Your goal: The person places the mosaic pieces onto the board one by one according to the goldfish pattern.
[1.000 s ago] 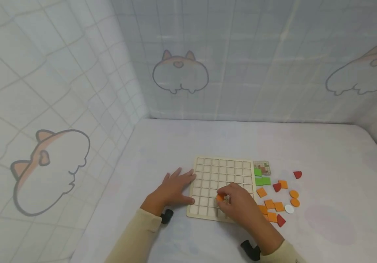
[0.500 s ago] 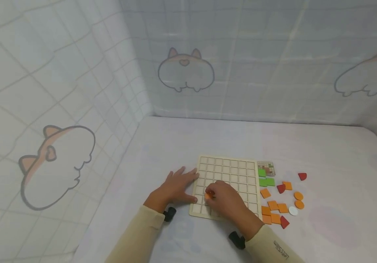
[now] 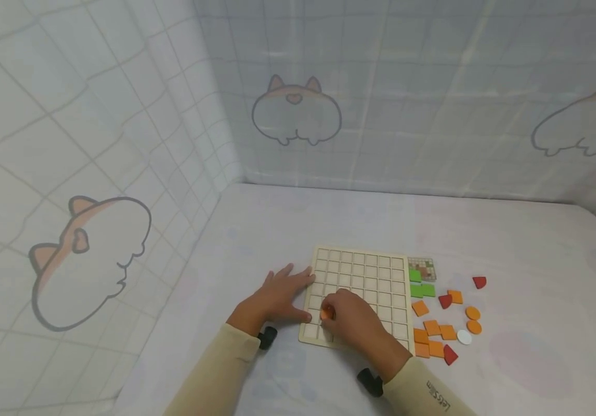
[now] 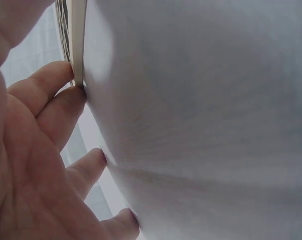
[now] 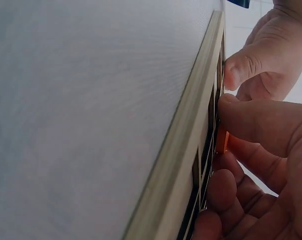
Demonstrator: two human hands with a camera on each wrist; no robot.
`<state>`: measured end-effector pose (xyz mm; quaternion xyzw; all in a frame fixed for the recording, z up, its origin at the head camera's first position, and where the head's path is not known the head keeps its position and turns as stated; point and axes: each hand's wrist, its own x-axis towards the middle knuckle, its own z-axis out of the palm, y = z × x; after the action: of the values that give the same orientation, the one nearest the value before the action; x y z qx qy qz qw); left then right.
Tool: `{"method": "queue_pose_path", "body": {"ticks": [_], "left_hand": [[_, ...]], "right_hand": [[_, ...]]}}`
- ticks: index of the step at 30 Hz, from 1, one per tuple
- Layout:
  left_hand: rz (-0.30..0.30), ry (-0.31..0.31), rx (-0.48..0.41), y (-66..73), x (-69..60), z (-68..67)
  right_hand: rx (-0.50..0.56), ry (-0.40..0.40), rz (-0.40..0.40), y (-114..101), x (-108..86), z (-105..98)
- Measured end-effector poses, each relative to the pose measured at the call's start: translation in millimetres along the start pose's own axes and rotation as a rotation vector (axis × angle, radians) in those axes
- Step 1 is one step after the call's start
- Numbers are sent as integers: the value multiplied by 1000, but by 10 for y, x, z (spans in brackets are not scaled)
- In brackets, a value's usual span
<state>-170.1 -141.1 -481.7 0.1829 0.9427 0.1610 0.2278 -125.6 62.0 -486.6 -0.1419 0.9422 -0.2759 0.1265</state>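
A pale wooden grid board point(image 3: 365, 276) lies flat on the cloth-covered table. Thumb and fingers of my right hand point(image 3: 355, 320) pinch a small orange tile point(image 3: 327, 312) low over the left columns of the board, near its front. In the right wrist view that orange tile point(image 5: 222, 141) shows edge-on against the grid; its outline is mostly covered by the fingers. My left hand point(image 3: 276, 296) is spread on the table at the board's left side. Its thumb and a fingertip touch the frame, and other fingertips rest on the cloth in the left wrist view.
Right of the board lie green squares point(image 3: 428, 290), several orange squares point(image 3: 447, 332), two orange discs point(image 3: 473, 313), a white disc point(image 3: 464, 337) and red quarter-round pieces point(image 3: 450, 355). A small patterned card point(image 3: 423, 268) sits by the board's upper right corner. Patterned cloth walls point(image 3: 402, 104) surround the table.
My right hand has carried the orange tile leftward across the board, to columns near the left edge. The left hand keeps its place against the frame. The head view has shifted slightly.
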Motion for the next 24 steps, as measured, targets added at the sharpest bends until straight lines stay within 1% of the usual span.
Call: {"method": "queue_pose_path", "body": {"ticks": [5, 9, 18, 21, 24], "left_hand": [[-2, -1, 2, 2, 11, 4], [-8, -5, 0, -3, 14, 8], [8, -2, -7, -12, 32, 18], [5, 0, -2, -34, 39, 37], [-6, 4, 4, -50, 43, 50]], "right_hand": [[-1, -1, -3, 11, 4, 2], [6, -19, -3, 18, 13, 6], [58, -67, 61, 29, 19, -28], [70, -80, 42, 47, -2, -39], [72, -61, 1, 90, -74, -58]]}}
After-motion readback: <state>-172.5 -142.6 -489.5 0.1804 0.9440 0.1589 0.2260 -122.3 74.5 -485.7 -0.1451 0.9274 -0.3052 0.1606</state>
